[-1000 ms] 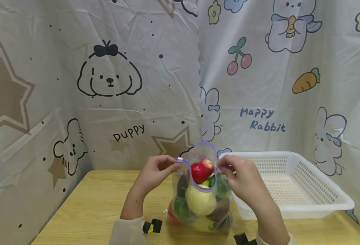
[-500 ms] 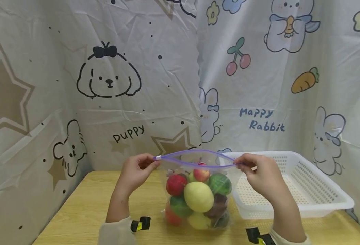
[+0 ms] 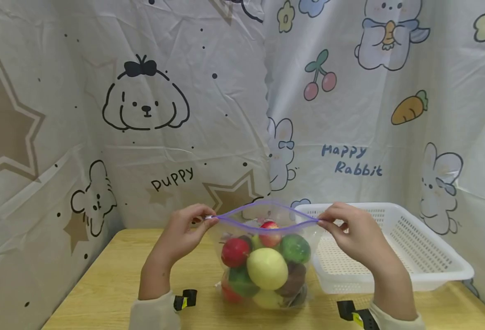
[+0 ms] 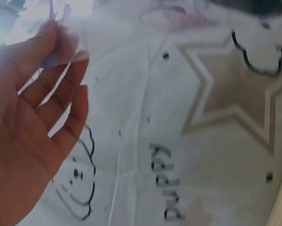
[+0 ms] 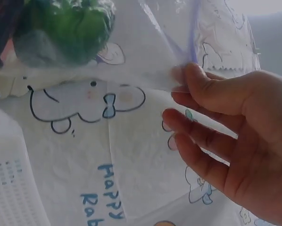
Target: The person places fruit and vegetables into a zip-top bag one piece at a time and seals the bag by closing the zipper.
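Observation:
A clear zip bag (image 3: 242,238) with a purple zip edge stands upright on the table, its mouth parted in a narrow oval. Inside are several fruits and vegetables: a red apple-like fruit (image 3: 235,252), a pale yellow round fruit (image 3: 267,269), a green one (image 3: 295,249) and a dark purple-brown one (image 3: 293,279). My left hand (image 3: 180,236) pinches the left end of the zip, by the white slider, between thumb and finger. At the opposite corner, my right hand (image 3: 355,236) pinches the zip edge; in the right wrist view its other fingers (image 5: 202,160) are loosely bent.
Behind and right of the bag stands a white perforated plastic basket (image 3: 432,275). The wooden table (image 3: 114,270) extends to the left. A printed white curtain (image 3: 226,114) hangs at the back and sides.
Both hands have moved apart, stretching the bag's mouth from a rounded opening into a long narrow one. Over the last half second the left hand shifted slightly and the mouth parted a little more.

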Action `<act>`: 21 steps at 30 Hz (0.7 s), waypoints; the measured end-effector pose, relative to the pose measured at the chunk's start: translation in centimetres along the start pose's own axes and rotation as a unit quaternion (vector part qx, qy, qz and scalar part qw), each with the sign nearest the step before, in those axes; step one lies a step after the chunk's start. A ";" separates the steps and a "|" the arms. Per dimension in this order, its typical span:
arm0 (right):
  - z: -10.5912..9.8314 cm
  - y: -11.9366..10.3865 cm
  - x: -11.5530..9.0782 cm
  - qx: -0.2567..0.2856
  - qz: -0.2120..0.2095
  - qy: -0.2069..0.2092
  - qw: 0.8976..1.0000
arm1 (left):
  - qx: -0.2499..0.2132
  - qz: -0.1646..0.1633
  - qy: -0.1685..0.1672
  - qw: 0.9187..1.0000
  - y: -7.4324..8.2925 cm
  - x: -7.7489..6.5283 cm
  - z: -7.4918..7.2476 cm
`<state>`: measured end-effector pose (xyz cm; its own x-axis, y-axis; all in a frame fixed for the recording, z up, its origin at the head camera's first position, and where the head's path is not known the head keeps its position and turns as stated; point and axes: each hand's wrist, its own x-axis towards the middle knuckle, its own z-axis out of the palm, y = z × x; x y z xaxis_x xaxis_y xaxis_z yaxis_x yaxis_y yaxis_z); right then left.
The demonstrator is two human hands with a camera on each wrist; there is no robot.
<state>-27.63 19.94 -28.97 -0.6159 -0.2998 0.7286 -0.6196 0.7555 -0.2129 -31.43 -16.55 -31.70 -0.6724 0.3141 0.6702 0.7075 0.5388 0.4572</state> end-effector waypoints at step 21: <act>-0.4 -0.5 -0.1 -0.016 0.082 -0.050 0.995 | -0.076 -0.098 -0.114 0.986 2.0 -1.0 -2.2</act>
<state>-27.06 19.79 -28.67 -0.7536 -0.2260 0.6173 -0.4921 0.8165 -0.3019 -28.86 -17.49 -30.21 -0.8186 0.3920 0.4197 0.5719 0.4893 0.6584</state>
